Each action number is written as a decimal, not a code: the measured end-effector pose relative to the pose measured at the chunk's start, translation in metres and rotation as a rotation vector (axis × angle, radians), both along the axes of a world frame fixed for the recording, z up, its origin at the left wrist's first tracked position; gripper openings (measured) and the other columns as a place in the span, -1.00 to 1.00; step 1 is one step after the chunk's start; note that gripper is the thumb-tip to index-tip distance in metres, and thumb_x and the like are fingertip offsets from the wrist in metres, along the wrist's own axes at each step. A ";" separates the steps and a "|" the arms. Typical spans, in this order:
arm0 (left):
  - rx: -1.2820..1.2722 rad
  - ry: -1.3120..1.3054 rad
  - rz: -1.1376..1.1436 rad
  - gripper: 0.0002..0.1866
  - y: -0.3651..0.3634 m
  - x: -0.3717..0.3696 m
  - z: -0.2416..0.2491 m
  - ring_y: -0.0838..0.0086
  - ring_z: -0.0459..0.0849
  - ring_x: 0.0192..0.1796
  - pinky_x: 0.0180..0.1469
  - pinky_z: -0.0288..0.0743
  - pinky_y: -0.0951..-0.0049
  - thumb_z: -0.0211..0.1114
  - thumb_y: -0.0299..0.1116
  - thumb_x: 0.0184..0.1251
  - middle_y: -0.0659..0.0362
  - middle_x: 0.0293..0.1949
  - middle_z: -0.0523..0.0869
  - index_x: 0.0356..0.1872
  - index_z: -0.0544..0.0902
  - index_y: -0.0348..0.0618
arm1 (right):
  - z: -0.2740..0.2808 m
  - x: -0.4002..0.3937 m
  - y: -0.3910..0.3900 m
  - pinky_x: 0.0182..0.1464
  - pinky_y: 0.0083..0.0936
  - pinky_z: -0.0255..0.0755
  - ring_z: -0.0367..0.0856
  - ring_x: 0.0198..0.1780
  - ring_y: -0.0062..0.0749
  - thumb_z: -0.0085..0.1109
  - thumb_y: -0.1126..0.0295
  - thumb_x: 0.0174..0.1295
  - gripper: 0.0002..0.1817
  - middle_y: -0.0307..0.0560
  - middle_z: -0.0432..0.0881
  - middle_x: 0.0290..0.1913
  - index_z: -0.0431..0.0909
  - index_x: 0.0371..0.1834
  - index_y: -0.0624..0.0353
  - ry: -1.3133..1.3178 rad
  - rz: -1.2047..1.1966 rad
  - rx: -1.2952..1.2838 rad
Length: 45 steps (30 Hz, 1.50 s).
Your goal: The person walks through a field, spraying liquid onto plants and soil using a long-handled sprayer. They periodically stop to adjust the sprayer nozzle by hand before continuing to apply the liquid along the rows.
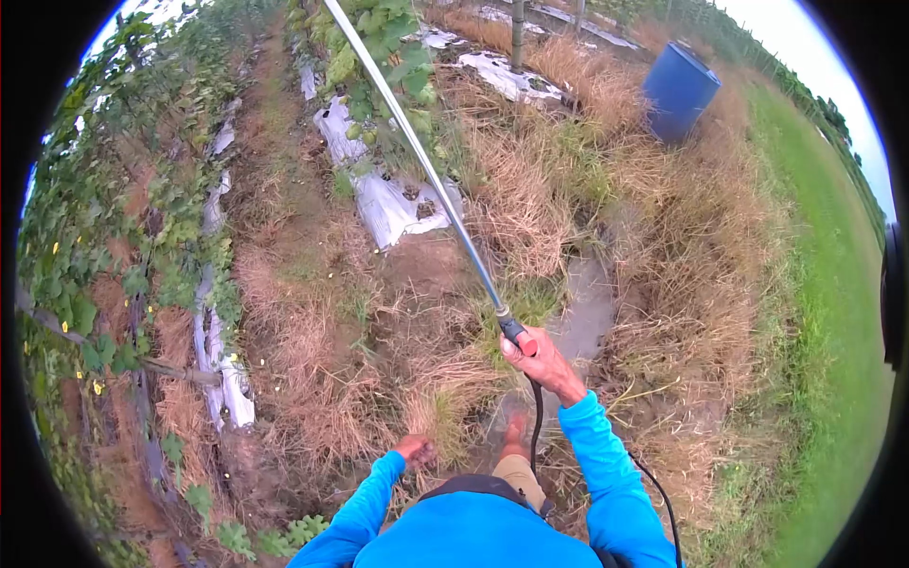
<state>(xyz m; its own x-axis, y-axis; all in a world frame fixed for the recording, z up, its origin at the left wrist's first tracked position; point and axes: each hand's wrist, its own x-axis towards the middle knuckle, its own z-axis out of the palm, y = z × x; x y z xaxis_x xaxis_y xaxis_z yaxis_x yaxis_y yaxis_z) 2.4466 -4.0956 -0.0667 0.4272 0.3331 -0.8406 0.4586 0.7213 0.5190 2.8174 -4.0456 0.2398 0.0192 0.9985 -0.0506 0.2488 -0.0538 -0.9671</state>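
Metal and long, the spray lance runs from your right hand up and away to the far left, its far end passing out of the top of the view over the leafy vines. Your right hand's grip is closed around the black handle at the near end of the lance, and a black hose drops from that handle down past your blue sleeve. Your left hand hangs low at the near left, beside a clump of dry grass; its grip holds nothing that you can see, though whether the fingers are spread or curled cannot be told. White plastic mulch lies in torn strips along the crop rows at the left and far centre. A blue barrel stands at the far right, well apart from you, with green grass beyond it on the right.
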 end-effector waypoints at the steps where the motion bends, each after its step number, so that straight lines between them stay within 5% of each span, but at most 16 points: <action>1: 0.002 0.006 -0.007 -0.66 0.013 0.003 -0.006 0.41 0.71 -0.35 -0.35 0.57 0.37 0.10 -0.04 0.36 0.14 -0.28 0.75 -0.22 0.60 -0.13 | -0.015 0.013 0.000 -0.36 -0.39 0.23 0.24 -0.45 -0.44 0.27 -0.05 0.20 -0.49 -0.21 0.30 -0.54 0.35 -0.44 0.21 0.006 -0.007 0.002; 7: 0.073 0.153 0.219 -0.71 0.088 0.047 -0.020 0.44 0.66 -0.42 -0.37 0.48 0.38 0.12 -0.04 0.29 0.21 -0.35 0.73 -0.29 0.63 -0.02 | -0.067 0.107 0.039 -0.45 -0.51 0.17 0.24 -0.50 -0.60 0.16 -0.17 0.25 -0.46 -0.36 0.28 -0.55 0.32 -0.51 0.08 0.272 0.044 -0.164; 14: 0.136 0.172 0.156 -0.70 0.171 0.136 0.025 0.45 0.69 -0.38 -0.36 0.51 0.37 0.12 -0.06 0.27 0.20 -0.30 0.75 -0.26 0.64 -0.04 | 0.047 0.199 0.171 -0.47 -0.61 0.32 0.35 -0.53 -0.66 0.24 0.04 0.28 -0.64 -0.35 0.35 -0.53 0.31 -0.30 0.02 0.779 0.156 -0.065; 22: 0.142 -0.002 0.067 -0.68 0.215 0.227 -0.018 0.39 0.66 -0.45 -0.45 0.52 0.38 0.14 -0.07 0.32 0.14 -0.40 0.71 -0.27 0.62 -0.15 | 0.154 0.278 0.275 -0.51 -0.62 0.30 0.35 -0.57 -0.63 0.22 0.05 0.29 -0.64 -0.33 0.37 -0.56 0.36 -0.40 0.04 0.827 0.285 0.122; 28: 0.050 0.203 -0.043 -0.68 0.253 0.326 -0.020 0.37 0.67 -0.47 -0.46 0.52 0.32 0.12 -0.06 0.31 0.14 -0.41 0.72 -0.33 0.62 -0.12 | 0.152 0.350 0.329 -0.53 -0.65 0.29 0.37 -0.57 -0.66 0.23 0.02 0.28 -0.63 -0.33 0.39 -0.57 0.40 -0.38 0.08 0.700 0.114 0.280; 33: -0.127 0.364 -0.039 -0.73 0.288 0.392 -0.079 0.38 0.66 -0.52 -0.51 0.47 0.30 0.12 -0.10 0.29 0.17 -0.50 0.70 -0.37 0.62 -0.07 | 0.138 0.432 0.378 -0.55 -0.66 0.28 0.35 -0.59 -0.70 0.26 0.02 0.24 -0.62 -0.37 0.37 -0.58 0.42 -0.27 0.11 0.597 -0.086 0.319; 38: -0.247 0.318 -0.023 -0.78 0.337 0.473 -0.114 0.47 0.60 -0.58 -0.55 0.39 0.34 0.09 -0.15 0.30 0.21 -0.51 0.68 -0.39 0.59 -0.01 | 0.112 0.511 0.436 -0.55 -0.65 0.27 0.34 -0.59 -0.70 0.28 0.08 0.21 -0.64 -0.35 0.40 -0.57 0.45 -0.36 0.15 0.519 -0.188 0.282; 45: -0.226 0.210 0.065 -0.77 0.421 0.650 -0.097 0.48 0.57 -0.60 -0.60 0.37 0.42 0.13 -0.13 0.26 0.20 -0.52 0.66 -0.38 0.57 -0.05 | 0.074 0.553 0.481 -0.54 -0.65 0.27 0.36 -0.57 -0.68 0.27 0.21 0.26 -0.72 -0.34 0.38 -0.56 0.41 -0.26 0.11 0.730 0.191 -0.080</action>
